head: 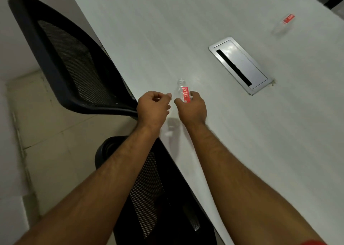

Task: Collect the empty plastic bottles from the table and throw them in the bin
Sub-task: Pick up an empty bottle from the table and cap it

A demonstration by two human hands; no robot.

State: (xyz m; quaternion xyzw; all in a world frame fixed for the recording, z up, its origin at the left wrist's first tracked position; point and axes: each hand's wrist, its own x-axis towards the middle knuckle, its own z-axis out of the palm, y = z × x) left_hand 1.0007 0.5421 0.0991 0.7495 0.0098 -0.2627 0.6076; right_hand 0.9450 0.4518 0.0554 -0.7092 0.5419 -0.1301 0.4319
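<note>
Right hand (192, 108) wrapped around clear bottle (183, 94), red label reading "CLEAR", just inside the table's (149, 30) near edge. Left hand (152, 107) alongside, fingers curled, pinching nothing visible. Second red-labelled bottle (283, 24) blurred, text unreadable, near the far edge. Bare tabletop between, apart from a metal cable hatch (240, 64).

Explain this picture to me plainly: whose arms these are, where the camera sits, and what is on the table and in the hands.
There is no machine here. A camera worn on a person's head looks down at their two bare arms. The right hand grips a clear plastic bottle with a red label above the white table. The left hand is loosely curled beside it; whether it holds anything is unclear. A second bottle, blurred, is on the table farther off, past a metal cable hatch. Two black mesh office chairs stand along the table's edge.
</note>
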